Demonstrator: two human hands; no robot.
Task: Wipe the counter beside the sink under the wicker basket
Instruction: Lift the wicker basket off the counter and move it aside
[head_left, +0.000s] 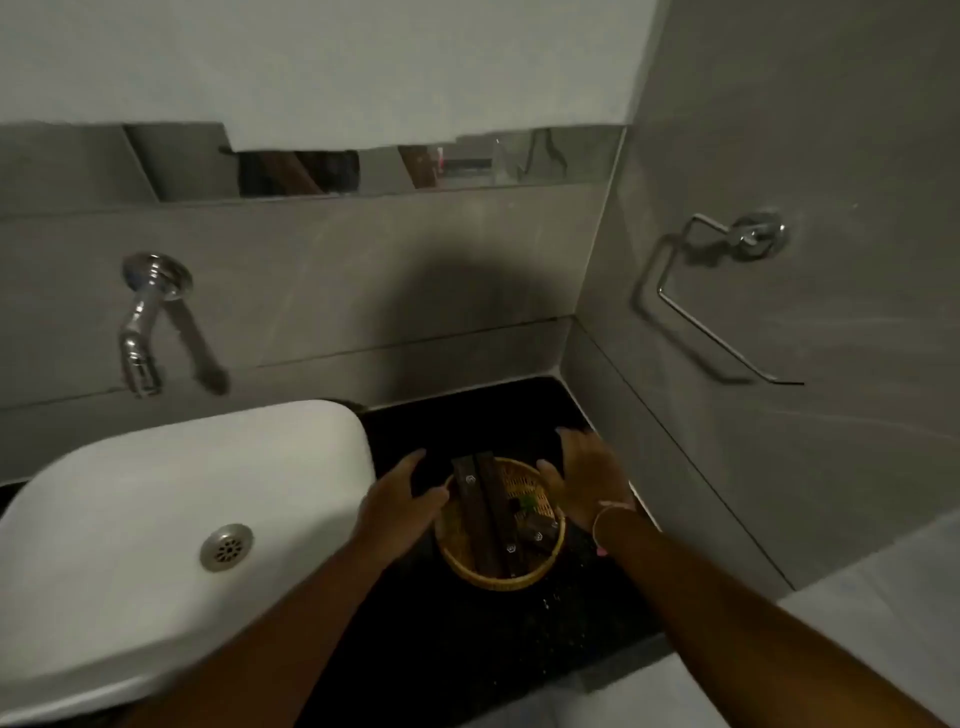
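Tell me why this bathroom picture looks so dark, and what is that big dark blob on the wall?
Head view: dim light, black counter swallowing detail; the blob is a soft shadow on the back wall; wide lens bends the sink; both hands beside the wicker basket are slightly blurred.

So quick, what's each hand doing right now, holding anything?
Left hand: open, fingers spread at the left rim of the wicker basket; no firm grip visible.
Right hand: open, palm down at the basket's right rim, holding nothing.

Basket (500, 525) on counter (467, 415) — right of sink (182, 493).
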